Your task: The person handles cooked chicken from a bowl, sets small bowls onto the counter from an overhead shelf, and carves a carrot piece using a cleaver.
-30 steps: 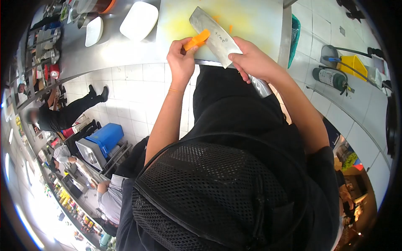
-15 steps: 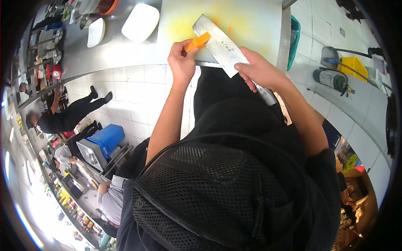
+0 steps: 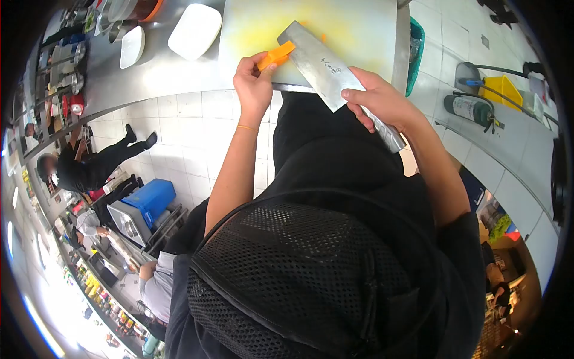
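Note:
My left hand (image 3: 253,87) pinches a bright orange piece of carrot (image 3: 278,55) between thumb and fingers, over the near edge of a white, yellow-stained cutting board (image 3: 365,42). Wrapped round the handle of a broad cleaver (image 3: 317,67) is my right hand (image 3: 382,100), its thumb on the blade near the handle. The flat of the blade faces up, and its far end meets the carrot or lies right beside it. A small orange strip (image 3: 323,37) lies on the board just beyond the blade.
Left of the board, a white dish (image 3: 195,31) and a smaller white dish (image 3: 132,46) stand on the steel counter (image 3: 161,72). A green-rimmed bin (image 3: 415,57) is at the board's right. Other people work farther left, near a blue bin (image 3: 156,200).
The view has shifted a little, so the board and dishes appear farther left. My left hand has tilted the carrot slightly, and the cleaver sits a bit lower against the board. Both grips remain.

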Demonstrator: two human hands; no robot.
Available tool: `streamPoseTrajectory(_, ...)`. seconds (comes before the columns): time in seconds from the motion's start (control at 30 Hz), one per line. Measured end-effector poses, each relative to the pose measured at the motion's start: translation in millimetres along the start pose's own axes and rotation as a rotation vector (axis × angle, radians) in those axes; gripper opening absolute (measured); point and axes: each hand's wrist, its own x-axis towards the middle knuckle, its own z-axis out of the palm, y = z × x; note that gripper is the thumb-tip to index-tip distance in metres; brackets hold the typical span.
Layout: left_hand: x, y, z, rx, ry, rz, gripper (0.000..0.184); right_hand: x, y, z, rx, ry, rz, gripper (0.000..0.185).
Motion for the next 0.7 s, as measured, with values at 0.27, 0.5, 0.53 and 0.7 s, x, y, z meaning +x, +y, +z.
streamPoseTrajectory(0.27,1,3,-1,0.003,-0.005,-0.044,0.027,-2,-11,2,-0.067,-0.006,0.009,0.043)
streamPoseTrajectory(0.5,4,-5,1,-0.004,0.003,-0.027,0.027,-6,-21,5,-0.178,0.05,0.029,0.037)
streamPoseTrajectory(0.53,4,-9,1,-0.035,0.008,-0.013,0.027,-7,-22,5,-0.175,0.049,0.026,0.036)
streamPoseTrajectory(0.7,2,-1,0,0.007,0.007,-0.022,0.028,-9,-24,8,-0.18,0.045,0.014,0.033)
